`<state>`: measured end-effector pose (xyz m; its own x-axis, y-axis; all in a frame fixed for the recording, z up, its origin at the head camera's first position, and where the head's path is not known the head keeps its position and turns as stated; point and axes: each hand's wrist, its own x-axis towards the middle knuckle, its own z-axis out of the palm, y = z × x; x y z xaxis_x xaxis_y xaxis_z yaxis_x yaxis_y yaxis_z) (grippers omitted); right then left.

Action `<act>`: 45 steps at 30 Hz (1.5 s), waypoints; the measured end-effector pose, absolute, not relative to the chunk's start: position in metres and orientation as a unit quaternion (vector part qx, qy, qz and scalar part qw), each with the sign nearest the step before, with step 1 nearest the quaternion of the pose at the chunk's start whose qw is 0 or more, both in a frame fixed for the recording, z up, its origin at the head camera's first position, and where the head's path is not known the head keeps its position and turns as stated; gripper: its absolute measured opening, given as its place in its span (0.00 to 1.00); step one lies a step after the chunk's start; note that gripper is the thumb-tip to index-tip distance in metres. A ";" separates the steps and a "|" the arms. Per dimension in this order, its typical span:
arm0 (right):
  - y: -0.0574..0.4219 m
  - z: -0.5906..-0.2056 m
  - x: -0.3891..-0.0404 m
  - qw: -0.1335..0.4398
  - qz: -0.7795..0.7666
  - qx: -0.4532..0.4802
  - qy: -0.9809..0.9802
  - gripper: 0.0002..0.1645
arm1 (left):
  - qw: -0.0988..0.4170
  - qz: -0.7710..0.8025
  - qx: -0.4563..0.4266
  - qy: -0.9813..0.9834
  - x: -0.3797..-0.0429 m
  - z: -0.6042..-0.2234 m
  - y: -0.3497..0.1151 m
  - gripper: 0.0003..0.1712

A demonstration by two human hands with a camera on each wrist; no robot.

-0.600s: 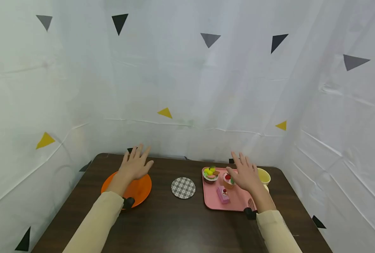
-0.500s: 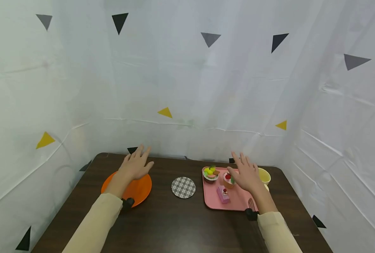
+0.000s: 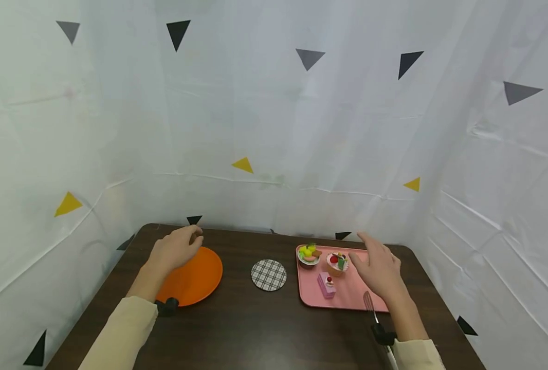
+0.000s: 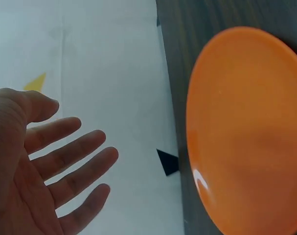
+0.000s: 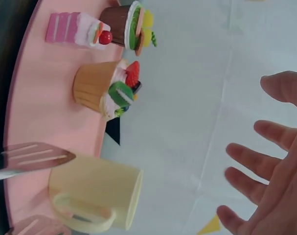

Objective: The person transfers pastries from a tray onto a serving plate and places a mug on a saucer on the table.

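Note:
My left hand (image 3: 174, 252) hovers at the left edge of the orange plate (image 3: 197, 280), holding nothing. Its fingers are spread and slightly bent in the left wrist view. Over the right part of the pink tray (image 3: 348, 295) is my right hand (image 3: 379, 270), with nothing in its loosely spread fingers. On the tray stand a fruit-topped brown cup dessert (image 3: 308, 256), a strawberry-topped cupcake (image 3: 336, 263) and a pink cake slice (image 3: 326, 285). The right wrist view shows a pale yellow mug (image 5: 97, 191), which the right hand hides in the head view. A fork (image 3: 369, 304) lies near the right wrist.
A round checked coaster (image 3: 268, 275) lies between plate and tray on the dark wooden table (image 3: 255, 334). White curtains (image 3: 274, 113) with coloured triangles stand close behind the table and along both sides. Each wrist wears a black camera band.
My left hand has drawn back left and its fingers have bent. My right hand has shifted right and nearer, uncovering the cupcake and more of the fork while covering the mug.

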<state>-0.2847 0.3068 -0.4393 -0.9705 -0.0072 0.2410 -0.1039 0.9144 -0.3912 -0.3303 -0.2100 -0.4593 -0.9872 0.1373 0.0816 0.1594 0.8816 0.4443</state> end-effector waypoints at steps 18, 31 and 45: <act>0.344 -0.460 -0.217 0.056 0.210 -0.009 -0.976 0.44 | 0.006 -0.334 0.005 -0.942 -0.310 -0.517 -0.308 0.24; 0.377 -0.507 -0.183 -0.085 0.211 -0.120 -0.966 0.65 | -0.102 -0.492 0.062 -0.862 -0.326 -0.562 -0.339 0.34; 0.375 -0.523 -0.173 -0.142 0.212 -0.150 -0.955 0.72 | -0.161 -0.579 0.090 -0.794 -0.325 -0.569 -0.339 0.36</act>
<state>-0.1728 0.3747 -0.5230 -0.9145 0.2267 -0.3350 0.3470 0.8654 -0.3616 -0.3255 -0.3390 -0.5689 -0.9320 0.0422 -0.3600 -0.3297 0.3139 0.8904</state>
